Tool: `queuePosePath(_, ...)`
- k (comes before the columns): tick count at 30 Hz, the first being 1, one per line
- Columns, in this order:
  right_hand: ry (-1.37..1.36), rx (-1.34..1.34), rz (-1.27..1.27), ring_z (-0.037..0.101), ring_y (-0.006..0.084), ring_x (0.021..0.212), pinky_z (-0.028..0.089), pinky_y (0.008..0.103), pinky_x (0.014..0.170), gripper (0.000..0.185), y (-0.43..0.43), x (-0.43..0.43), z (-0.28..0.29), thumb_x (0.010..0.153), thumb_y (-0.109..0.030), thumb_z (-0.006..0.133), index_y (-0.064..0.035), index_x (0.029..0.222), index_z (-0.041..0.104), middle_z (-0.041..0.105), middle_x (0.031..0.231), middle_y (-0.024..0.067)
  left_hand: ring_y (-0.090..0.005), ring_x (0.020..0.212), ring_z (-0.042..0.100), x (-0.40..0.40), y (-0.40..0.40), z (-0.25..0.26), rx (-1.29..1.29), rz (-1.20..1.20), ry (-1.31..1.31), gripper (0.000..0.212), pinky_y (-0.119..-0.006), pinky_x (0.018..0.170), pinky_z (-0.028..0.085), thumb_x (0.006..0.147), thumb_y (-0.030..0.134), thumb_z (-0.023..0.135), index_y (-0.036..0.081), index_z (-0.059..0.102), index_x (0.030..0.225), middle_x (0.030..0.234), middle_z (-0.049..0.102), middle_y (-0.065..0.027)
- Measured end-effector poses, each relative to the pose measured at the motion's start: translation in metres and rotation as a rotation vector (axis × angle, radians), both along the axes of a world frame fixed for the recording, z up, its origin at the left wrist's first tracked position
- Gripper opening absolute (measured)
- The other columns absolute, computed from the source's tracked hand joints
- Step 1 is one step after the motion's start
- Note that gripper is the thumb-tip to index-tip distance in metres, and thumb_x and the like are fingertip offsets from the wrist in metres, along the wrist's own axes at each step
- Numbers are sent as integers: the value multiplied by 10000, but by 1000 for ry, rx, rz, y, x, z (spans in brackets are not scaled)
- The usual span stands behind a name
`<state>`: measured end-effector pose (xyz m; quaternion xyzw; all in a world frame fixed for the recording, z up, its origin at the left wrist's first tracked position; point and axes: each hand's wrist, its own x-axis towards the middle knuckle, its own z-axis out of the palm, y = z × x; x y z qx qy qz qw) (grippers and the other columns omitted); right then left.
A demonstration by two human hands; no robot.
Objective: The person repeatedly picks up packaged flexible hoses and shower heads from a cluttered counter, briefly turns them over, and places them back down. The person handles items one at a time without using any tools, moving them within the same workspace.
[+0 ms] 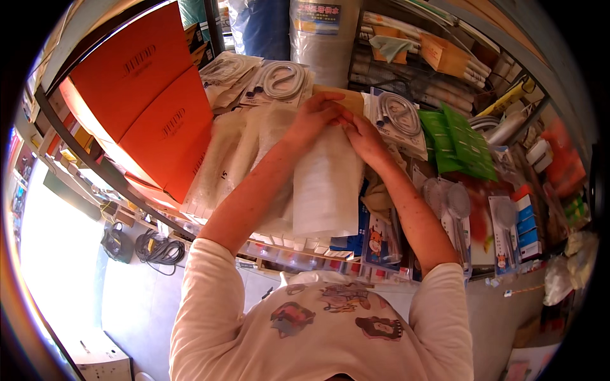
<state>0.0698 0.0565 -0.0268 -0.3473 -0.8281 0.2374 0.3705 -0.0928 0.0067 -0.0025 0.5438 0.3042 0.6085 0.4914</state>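
A roll wrapped in whitish foam or plastic film (326, 190) lies directly in front of me, its near end toward my body. My left hand (320, 114) rests over its far end, fingers bent toward the right. My right hand (363, 135) meets it there, fingertips close together or touching; whether they pinch a bit of the wrap cannot be seen. Left of the roll lie several bubble-wrapped bundles (233, 152), one marked with a number. Beyond my hands are bagged grey shower hoses (283, 81), with another packed hose (400, 114) to the right.
Large orange cartons (162, 105) stand at the left. Green packets (457, 143) and packaged shower heads (458, 200) lie at the right. Tall wrapped rolls (324, 47) stand behind, beside a rack of white tubes (429, 43). A coiled black cable (159, 250) lies on the floor.
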Motion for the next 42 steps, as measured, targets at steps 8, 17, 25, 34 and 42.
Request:
queuePosePath(8, 114, -55, -72, 566, 367, 998, 429, 384, 857, 340, -8, -1, -15, 910, -268, 434, -6, 1049, 600, 603, 1025, 218, -167, 904, 615, -3, 6, 9, -164, 77, -7, 359, -273, 805, 480, 859, 94, 564, -15, 491, 1193, 1005, 644, -119)
queuePosePath(17, 118, -32, -97, 530, 422, 930, 411, 427, 798, 365, -13, 5, -11, 932, -303, 406, 31, 925, 555, 564, 936, 253, -183, 932, 595, -74, 60, 23, -41, 372, 591, 439, -301, 791, 477, 784, 220, 697, -20, 579, 1132, 1025, 625, -125)
queuePosePath(25, 99, -101, -116, 537, 413, 927, 417, 422, 800, 383, -16, 1, -8, 932, -324, 411, 26, 927, 565, 569, 933, 250, -293, 817, 659, -192, 65, -10, -333, 819, 1175, 424, -389, 735, 489, 659, 345, 708, -40, 681, 836, 829, 674, -186)
queuePosePath(34, 129, -103, -115, 541, 392, 894, 421, 403, 784, 363, -16, 2, -9, 934, -316, 433, 24, 916, 558, 564, 903, 232, -308, 886, 657, -199, 64, -10, -483, 736, 1398, 489, -394, 805, 487, 621, 391, 728, -4, 696, 908, 899, 683, -177)
queuePosePath(42, 116, -117, -58, 530, 392, 873, 417, 399, 777, 372, -23, -10, -5, 937, -322, 430, 31, 913, 546, 552, 887, 220, -329, 972, 635, -271, 99, -77, -354, 909, 1389, 519, -413, 835, 481, 638, 389, 744, -2, 682, 974, 997, 664, -203)
